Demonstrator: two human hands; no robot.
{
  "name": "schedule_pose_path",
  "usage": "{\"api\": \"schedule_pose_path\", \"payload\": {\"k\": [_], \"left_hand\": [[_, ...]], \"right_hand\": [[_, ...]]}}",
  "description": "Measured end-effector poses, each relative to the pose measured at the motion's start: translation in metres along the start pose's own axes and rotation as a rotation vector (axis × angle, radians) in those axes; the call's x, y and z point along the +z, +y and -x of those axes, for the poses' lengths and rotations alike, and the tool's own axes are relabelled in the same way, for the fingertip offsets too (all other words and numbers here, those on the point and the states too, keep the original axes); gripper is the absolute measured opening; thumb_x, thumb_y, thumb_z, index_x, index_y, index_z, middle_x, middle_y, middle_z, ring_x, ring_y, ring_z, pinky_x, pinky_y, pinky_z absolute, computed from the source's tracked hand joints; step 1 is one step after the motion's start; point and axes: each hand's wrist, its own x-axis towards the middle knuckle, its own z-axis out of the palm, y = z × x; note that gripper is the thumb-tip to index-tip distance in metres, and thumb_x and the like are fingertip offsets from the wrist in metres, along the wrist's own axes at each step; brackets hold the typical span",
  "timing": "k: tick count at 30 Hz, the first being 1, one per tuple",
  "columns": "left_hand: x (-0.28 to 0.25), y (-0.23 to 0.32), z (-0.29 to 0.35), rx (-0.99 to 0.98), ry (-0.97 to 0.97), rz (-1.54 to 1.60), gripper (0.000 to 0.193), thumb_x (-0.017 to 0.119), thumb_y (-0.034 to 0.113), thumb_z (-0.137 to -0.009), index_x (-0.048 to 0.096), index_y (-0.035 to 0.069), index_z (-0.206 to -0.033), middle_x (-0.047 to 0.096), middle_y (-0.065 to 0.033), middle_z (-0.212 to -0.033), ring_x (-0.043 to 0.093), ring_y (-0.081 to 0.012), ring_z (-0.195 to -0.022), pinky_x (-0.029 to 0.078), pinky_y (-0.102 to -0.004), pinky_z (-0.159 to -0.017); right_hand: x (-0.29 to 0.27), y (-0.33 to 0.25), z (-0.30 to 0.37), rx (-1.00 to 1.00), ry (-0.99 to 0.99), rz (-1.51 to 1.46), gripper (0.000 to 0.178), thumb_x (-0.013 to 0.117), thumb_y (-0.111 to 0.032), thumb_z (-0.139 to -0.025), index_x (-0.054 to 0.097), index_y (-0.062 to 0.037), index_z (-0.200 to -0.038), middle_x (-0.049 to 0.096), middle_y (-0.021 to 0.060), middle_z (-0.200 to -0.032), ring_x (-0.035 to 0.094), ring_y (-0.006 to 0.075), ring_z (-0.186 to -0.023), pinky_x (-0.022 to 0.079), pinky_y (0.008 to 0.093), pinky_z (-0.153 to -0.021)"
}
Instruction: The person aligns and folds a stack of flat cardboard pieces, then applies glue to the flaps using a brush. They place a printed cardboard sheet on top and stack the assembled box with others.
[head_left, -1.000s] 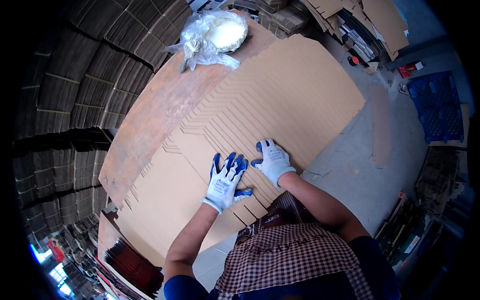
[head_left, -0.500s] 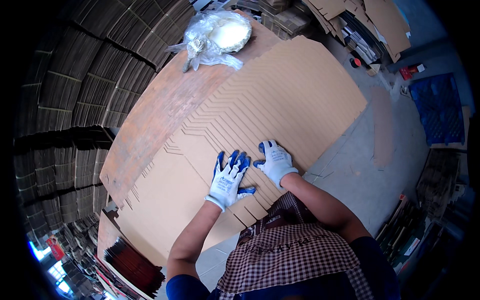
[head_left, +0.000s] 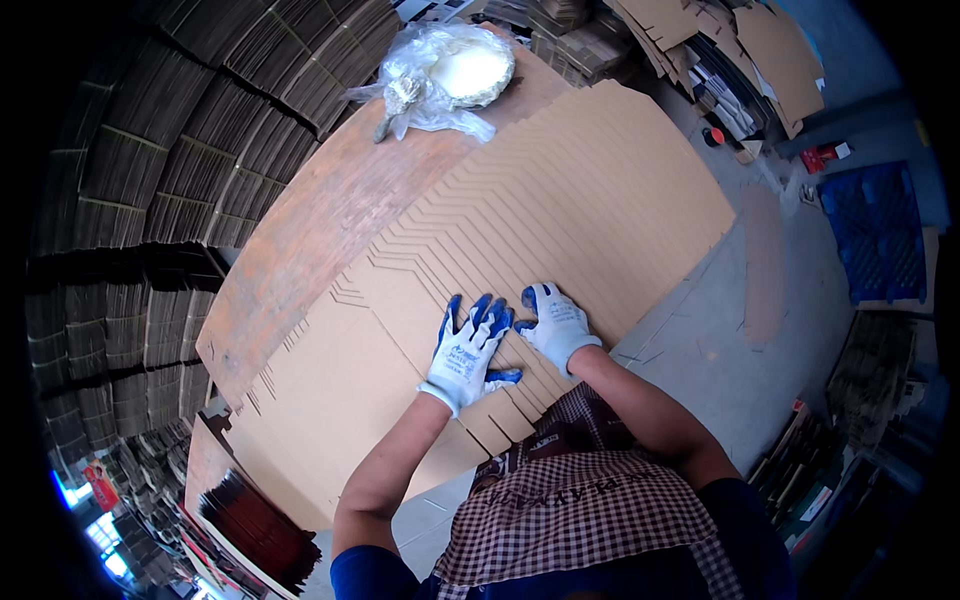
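Cardboard sheets (head_left: 630, 150), stepped edges (head_left: 440, 225), tabletop margin (head_left: 310, 230) alongside

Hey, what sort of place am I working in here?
Probably a cardboard box workshop or warehouse. Banded stacks of what looks like flat cardboard fill the left side, overlapping cardboard sheets cover much of the table, and there's a blue pallet at the right.
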Motion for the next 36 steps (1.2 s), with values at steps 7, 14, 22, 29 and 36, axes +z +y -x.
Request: {"api": "schedule_pose_path", "payload": {"k": [7, 14, 22, 29, 36], "left_hand": [[-0.007, -0.001, 0.006, -0.024, 0.033, 0.038, 0.095, 0.059, 0.068, -0.080, 0.040, 0.006, -0.149, 0.035, -0.0133, -0.158, 0.025, -0.0317, -0.149, 0.006, -0.0603, -0.122], [-0.006, -0.013, 0.027, -0.109, 0.055, 0.023, 0.093, 0.062, 0.065, -0.078, 0.040, 0.010, -0.150, 0.034, -0.0125, -0.158, 0.025, -0.0310, -0.149, 0.006, -0.0601, -0.122], [0.000, -0.015, 0.033, -0.112, 0.067, 0.005, 0.091, 0.061, 0.065, -0.079, 0.041, 0.010, -0.150, 0.036, -0.0115, -0.157, 0.026, -0.0302, -0.149, 0.006, -0.0597, -0.122], [-0.002, -0.018, 0.034, -0.130, 0.059, 0.024, 0.090, 0.061, 0.064, -0.081, 0.041, 0.010, -0.150, 0.036, -0.0110, -0.157, 0.027, -0.0299, -0.149, 0.006, -0.0593, -0.122], [0.001, -0.020, 0.037, -0.118, 0.069, -0.002, 0.089, 0.062, 0.063, -0.081, 0.041, 0.010, -0.150, 0.036, -0.0129, -0.157, 0.027, -0.0308, -0.149, 0.006, -0.0595, -0.122]], "right_hand": [[0.002, -0.003, 0.003, -0.032, 0.035, 0.024, 0.045, 0.076, -0.033, -0.083, 0.057, -0.0119, -0.118, 0.058, 0.0131, -0.121, 0.062, 0.0326, -0.109, 0.051, 0.0450, -0.091], [0.031, -0.027, 0.014, -0.128, 0.027, 0.101, 0.049, 0.076, -0.038, -0.082, 0.057, -0.0115, -0.119, 0.057, 0.0133, -0.121, 0.062, 0.0319, -0.109, 0.051, 0.0448, -0.091], [0.025, -0.032, 0.012, -0.060, -0.019, 0.052, 0.055, 0.080, -0.032, -0.078, 0.058, -0.0097, -0.123, 0.061, 0.0101, -0.121, 0.061, 0.0306, -0.112, 0.050, 0.0420, -0.094], [0.022, -0.034, 0.012, -0.035, -0.035, 0.055, 0.055, 0.080, -0.032, -0.079, 0.057, -0.0097, -0.124, 0.061, 0.0095, -0.123, 0.061, 0.0303, -0.113, 0.049, 0.0421, -0.095], [0.030, -0.025, 0.009, -0.096, 0.000, 0.040, 0.049, 0.078, -0.035, -0.081, 0.058, -0.0120, -0.119, 0.058, 0.0118, -0.120, 0.062, 0.0313, -0.109, 0.051, 0.0456, -0.090]]}}
